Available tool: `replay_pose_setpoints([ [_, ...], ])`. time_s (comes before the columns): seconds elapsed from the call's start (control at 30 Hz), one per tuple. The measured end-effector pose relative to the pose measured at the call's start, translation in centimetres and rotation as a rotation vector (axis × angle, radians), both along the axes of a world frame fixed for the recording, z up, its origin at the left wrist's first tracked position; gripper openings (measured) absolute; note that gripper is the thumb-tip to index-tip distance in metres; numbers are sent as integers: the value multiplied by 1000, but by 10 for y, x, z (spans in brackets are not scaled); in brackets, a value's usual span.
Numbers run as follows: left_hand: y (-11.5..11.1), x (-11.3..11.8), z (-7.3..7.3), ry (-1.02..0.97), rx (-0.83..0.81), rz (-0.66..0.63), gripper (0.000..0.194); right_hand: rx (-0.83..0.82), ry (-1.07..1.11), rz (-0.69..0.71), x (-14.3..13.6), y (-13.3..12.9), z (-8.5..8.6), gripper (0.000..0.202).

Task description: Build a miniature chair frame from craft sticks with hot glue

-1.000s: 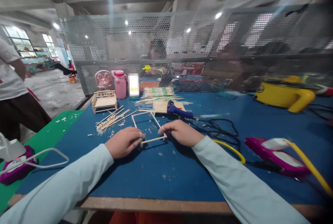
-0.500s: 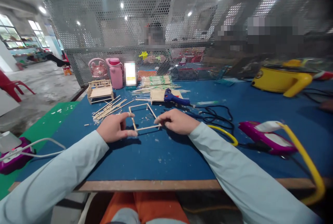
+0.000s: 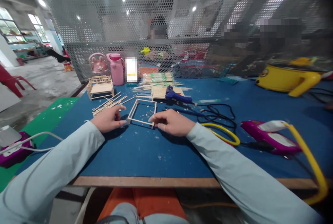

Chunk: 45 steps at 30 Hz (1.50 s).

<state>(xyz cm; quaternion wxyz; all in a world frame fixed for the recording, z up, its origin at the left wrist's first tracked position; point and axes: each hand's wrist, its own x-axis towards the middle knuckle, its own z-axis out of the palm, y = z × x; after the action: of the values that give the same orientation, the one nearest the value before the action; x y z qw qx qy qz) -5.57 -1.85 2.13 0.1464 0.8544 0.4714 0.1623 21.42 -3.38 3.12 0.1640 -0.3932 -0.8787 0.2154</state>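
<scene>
On the blue tabletop sits a small box-shaped frame of thin wooden sticks [image 3: 142,124]. The fingers of my right hand [image 3: 173,122] pinch its near right corner. My left hand [image 3: 108,119] is open just left of the frame, thumb and fingers apart, not touching it. Beside and behind that hand lies a pile of loose wooden sticks [image 3: 114,102]. A miniature stick-built bench [image 3: 101,88] stands at the back left. Behind the frame, a blue glue gun [image 3: 177,95] rests by a flat wooden panel [image 3: 158,93].
A pink flask [image 3: 117,69] and bundled sticks [image 3: 157,77] stand before a perforated metal screen [image 3: 197,52]. At right are a yellow pot [image 3: 278,78], black cable [image 3: 218,114], yellow cord [image 3: 309,161] and purple power strip [image 3: 270,137]. Another power strip [image 3: 15,149] lies left. A person sits behind the screen.
My left hand has let go of the stick frame and drawn left. The frame has turned and shifted slightly left, with my right hand still at its near right corner.
</scene>
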Motion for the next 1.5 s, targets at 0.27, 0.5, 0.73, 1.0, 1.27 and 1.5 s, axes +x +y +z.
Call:
replay_pose_setpoints([
  [0.27,-5,14,-7,3,-48,-11,28,147,-93,-76,-12,-2,-4,28],
  [0.5,-16,21,2,-244,54,44,31,177,342,-310,-1,5,5,30],
  [0.73,-16,26,5,-893,247,360,34,-457,794,-163,17,16,4,38],
  [1.0,-23,32,19,-1049,-778,-90,55,-789,651,39,17,13,-8,37],
  [1.27,-41,47,18,-1038,-847,-251,47,-830,652,77,11,15,-11,42],
  [1.5,-38,48,41,-822,-709,-249,40,-768,620,82,10,16,-8,42],
])
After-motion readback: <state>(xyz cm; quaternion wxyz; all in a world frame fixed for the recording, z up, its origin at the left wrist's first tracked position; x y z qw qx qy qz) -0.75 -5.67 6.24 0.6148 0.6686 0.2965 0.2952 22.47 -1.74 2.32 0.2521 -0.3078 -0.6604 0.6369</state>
